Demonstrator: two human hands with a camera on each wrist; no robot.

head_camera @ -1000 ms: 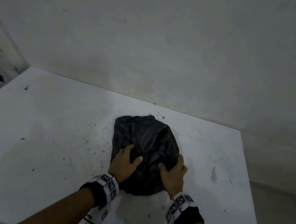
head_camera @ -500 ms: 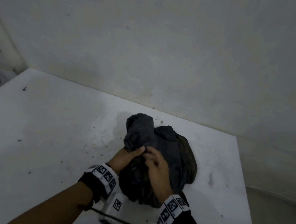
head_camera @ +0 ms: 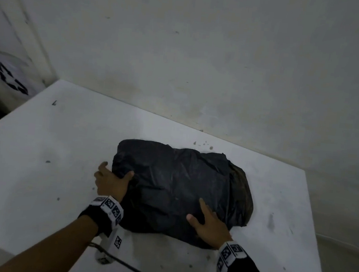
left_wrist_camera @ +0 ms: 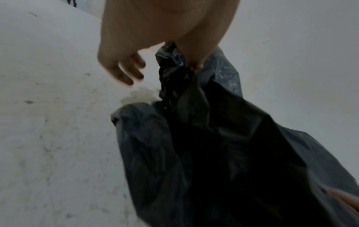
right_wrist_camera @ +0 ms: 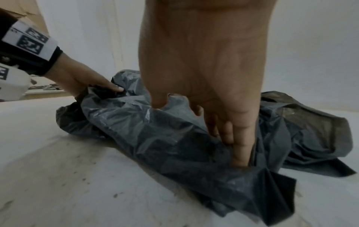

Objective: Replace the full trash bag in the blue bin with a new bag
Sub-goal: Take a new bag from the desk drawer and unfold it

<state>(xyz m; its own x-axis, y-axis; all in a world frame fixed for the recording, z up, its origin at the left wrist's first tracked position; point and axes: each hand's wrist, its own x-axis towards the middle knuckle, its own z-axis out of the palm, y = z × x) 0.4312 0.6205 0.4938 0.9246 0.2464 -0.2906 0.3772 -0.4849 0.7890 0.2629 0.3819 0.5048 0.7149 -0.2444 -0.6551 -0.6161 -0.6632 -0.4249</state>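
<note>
A crumpled black trash bag (head_camera: 180, 190) lies spread on the white table (head_camera: 40, 155). My left hand (head_camera: 110, 179) grips the bag's left edge, thumb on top and the other fingers beside it on the table. In the left wrist view the plastic (left_wrist_camera: 213, 153) bunches under the thumb of that hand (left_wrist_camera: 136, 38). My right hand (head_camera: 207, 224) lies on the bag's near right part with straight fingers. In the right wrist view those fingers (right_wrist_camera: 240, 147) press down into the folds of the bag (right_wrist_camera: 155, 138). No blue bin is in view.
A bare wall (head_camera: 203, 61) runs along the table's far edge. The table ends at the right (head_camera: 311, 214) and drops to the floor. A sheet with black marks (head_camera: 11, 75) stands at the far left. A dark cable (head_camera: 128, 267) trails near my left wrist.
The bag was a bunched lump held in the middle; now it lies wider and flatter. My hands have moved apart, the left to its left edge, the right to its near side.
</note>
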